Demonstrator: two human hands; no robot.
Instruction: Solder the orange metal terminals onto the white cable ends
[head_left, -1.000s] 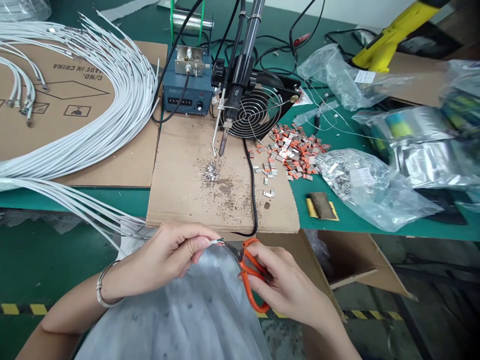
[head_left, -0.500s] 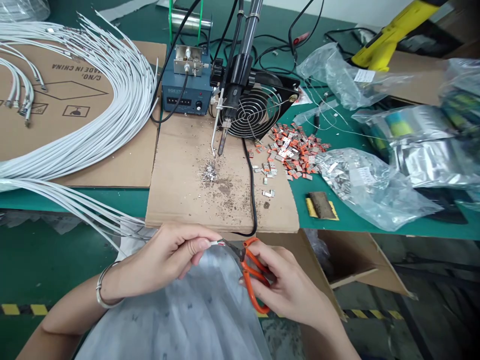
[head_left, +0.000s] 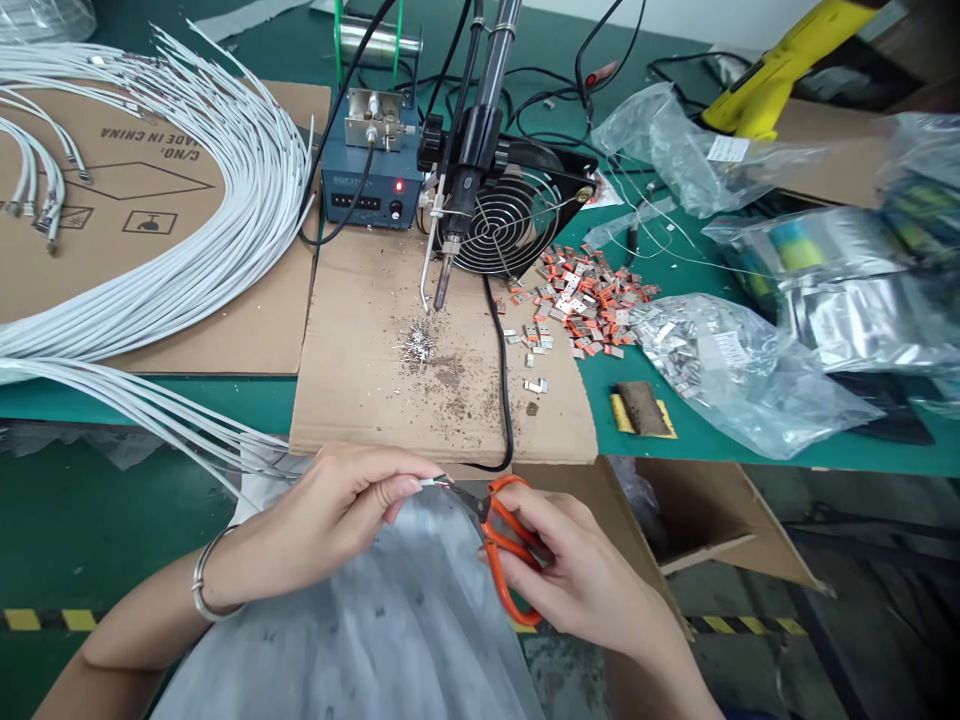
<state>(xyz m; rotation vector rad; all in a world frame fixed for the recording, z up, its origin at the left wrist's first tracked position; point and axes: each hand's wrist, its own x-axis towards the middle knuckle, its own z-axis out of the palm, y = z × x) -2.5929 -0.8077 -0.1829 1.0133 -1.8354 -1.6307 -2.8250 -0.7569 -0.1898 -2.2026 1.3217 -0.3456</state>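
My left hand [head_left: 352, 510] pinches a white cable [head_left: 429, 482] near its end, where short thin wires stick out past the fingertips. My right hand [head_left: 577, 560] holds scissors with orange handles [head_left: 525, 550], fingers through the loops. The dark blades point left and meet the wires at the cable end. Other white cables [head_left: 187, 405] run from the left toward my left wrist. Both hands are in front of the bench's near edge, above a pale grey-blue cloth [head_left: 375, 640].
A soldering iron [head_left: 465, 180] stands over cardboard [head_left: 360, 400], beside a blue control box [head_left: 371, 185] and a fan [head_left: 499, 225]. Orange and silver connectors [head_left: 592, 300], a plastic bag [head_left: 742, 370] and a sponge [head_left: 643, 408] lie right. Coiled cables [head_left: 255, 200] lie left.
The hands and scissors have barely moved. At the cable end, the thin wires look slightly different between the blades. A red light on the blue box now shines brighter.
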